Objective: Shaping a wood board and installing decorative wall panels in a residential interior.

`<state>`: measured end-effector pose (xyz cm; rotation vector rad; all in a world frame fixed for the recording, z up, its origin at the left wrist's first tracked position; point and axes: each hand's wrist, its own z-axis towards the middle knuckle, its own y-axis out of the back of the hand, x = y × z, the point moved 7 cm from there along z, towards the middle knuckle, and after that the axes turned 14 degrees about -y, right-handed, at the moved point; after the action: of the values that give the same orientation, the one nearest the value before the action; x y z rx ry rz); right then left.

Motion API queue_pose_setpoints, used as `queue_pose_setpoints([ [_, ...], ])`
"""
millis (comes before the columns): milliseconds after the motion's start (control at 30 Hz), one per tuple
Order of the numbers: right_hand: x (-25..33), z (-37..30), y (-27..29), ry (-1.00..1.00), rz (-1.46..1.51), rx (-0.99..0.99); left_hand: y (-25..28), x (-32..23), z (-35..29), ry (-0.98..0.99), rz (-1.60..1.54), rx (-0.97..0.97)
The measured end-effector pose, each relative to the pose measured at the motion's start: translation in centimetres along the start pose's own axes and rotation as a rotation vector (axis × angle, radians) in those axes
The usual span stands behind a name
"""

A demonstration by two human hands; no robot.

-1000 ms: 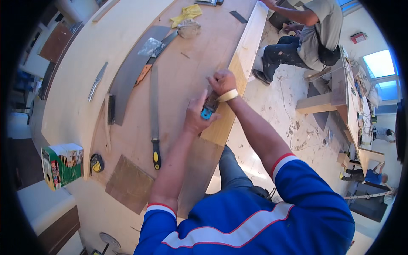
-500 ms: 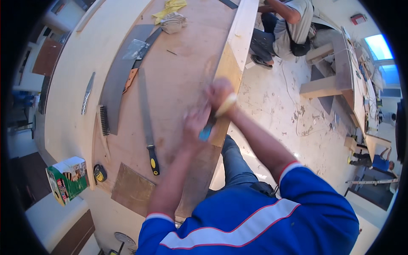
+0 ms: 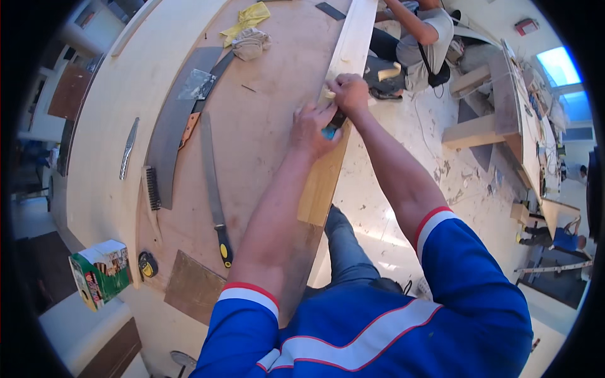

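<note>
We look down on a hand plane (image 3: 329, 133), mostly hidden by our fingers, on a long wooden board (image 3: 322, 183) at the right edge of the counter (image 3: 268, 120). Our left hand (image 3: 313, 129) grips its blue near end; our right hand (image 3: 350, 94) is closed over its far end. To the left lie a black-handled file (image 3: 213, 179), a brush (image 3: 152, 192) and a tape measure (image 3: 148, 264).

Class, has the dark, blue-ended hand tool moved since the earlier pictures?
Yes: the blue-ended tool has moved forward along the yellow wooden board, away from its near end.
</note>
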<state>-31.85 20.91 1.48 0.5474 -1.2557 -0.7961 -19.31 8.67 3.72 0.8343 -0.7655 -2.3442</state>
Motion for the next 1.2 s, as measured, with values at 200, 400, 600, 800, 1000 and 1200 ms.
queue_pose_setpoints([
  [200,6.1,-21.2,4.2,0.183,0.149,0.144,8.1,-12.3,-13.3,0.212,-0.168,0.224],
  [400,5.1,-19.5,4.0,0.214,0.04,0.069,6.2,-12.2,-11.5,0.174,-0.07,0.16],
  [600,-0.4,-3.1,1.9,0.168,0.106,-0.095,-1.5,-1.9,-2.8,0.12,-0.077,0.037],
  [800,6.6,-20.8,4.8,0.101,0.008,0.115,7.9,-13.2,-12.4,0.155,-0.183,0.096],
  [1000,3.0,-17.2,3.7,0.143,0.081,0.028,4.1,-10.3,-9.7,0.162,-0.264,0.131],
  [1200,4.1,-5.0,3.5,0.197,-0.084,0.0,2.5,-5.8,-1.8,-0.015,-0.097,-0.12],
])
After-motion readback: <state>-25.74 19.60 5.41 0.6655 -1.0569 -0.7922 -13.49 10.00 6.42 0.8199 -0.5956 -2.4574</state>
